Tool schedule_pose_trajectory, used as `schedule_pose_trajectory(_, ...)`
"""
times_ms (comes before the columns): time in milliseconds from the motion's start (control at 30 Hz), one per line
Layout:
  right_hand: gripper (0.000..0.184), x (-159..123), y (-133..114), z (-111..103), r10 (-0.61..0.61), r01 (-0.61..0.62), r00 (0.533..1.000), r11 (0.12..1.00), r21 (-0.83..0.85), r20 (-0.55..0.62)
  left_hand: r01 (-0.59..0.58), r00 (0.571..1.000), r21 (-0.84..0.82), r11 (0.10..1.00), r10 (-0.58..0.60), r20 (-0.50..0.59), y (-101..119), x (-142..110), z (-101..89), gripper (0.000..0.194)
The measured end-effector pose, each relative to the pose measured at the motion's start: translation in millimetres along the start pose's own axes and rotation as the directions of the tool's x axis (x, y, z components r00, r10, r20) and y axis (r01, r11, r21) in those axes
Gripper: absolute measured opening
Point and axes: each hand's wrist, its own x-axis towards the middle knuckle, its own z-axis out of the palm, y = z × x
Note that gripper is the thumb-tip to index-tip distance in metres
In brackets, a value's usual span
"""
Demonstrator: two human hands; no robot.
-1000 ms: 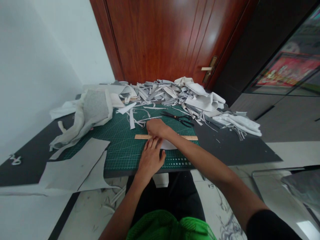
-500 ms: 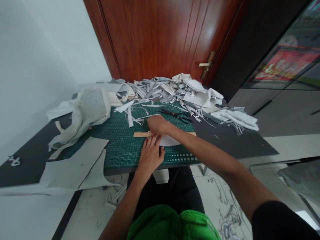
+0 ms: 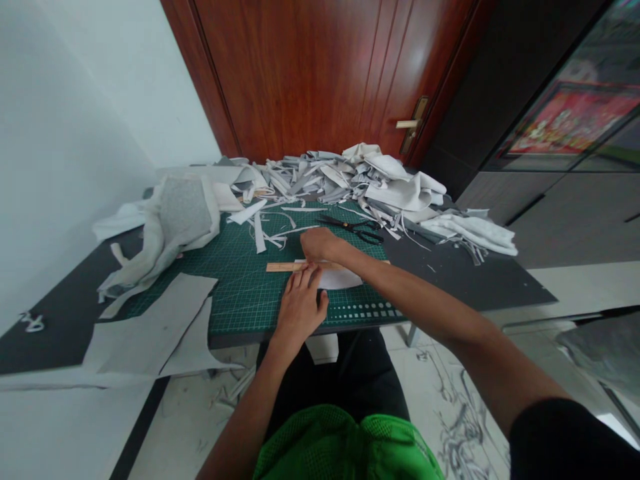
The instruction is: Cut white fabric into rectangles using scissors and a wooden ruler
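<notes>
A wooden ruler (image 3: 281,267) lies across a white sheet (image 3: 344,279) on the green cutting mat (image 3: 240,300). My left hand (image 3: 300,303) presses down on the ruler with its fingers stretched out and thumb apart. Just beyond, my right hand (image 3: 318,245) is closed in a fist at the ruler's far edge; whatever it grips is hidden behind the fingers. Its forearm crosses over the ruler's right part and the sheet. Black scissors (image 3: 356,230) lie on the mat behind my right hand, untouched.
Heaps of white and grey scraps (image 3: 330,180) line the table's back edge below the wooden door (image 3: 320,80). At left lie a bundled fabric piece (image 3: 183,207) and large flat sheets (image 3: 150,327) overhanging the front edge. Thin cut strips (image 3: 259,233) are on the mat.
My right fist has slid a little to the right along the ruler. My left hand stays pressed in about the same spot, and the view has shifted slightly.
</notes>
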Motion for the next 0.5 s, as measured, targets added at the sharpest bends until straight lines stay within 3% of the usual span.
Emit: schedule_pose_trajectory(500,0.035,-14.0,6.7,-2.2,0.014,-0.014,0.999,1.0,-0.004,0.035,-0.006,1.0,0.003,1.0,0.006,-0.009,-0.8,-1.2,2.2,0.05)
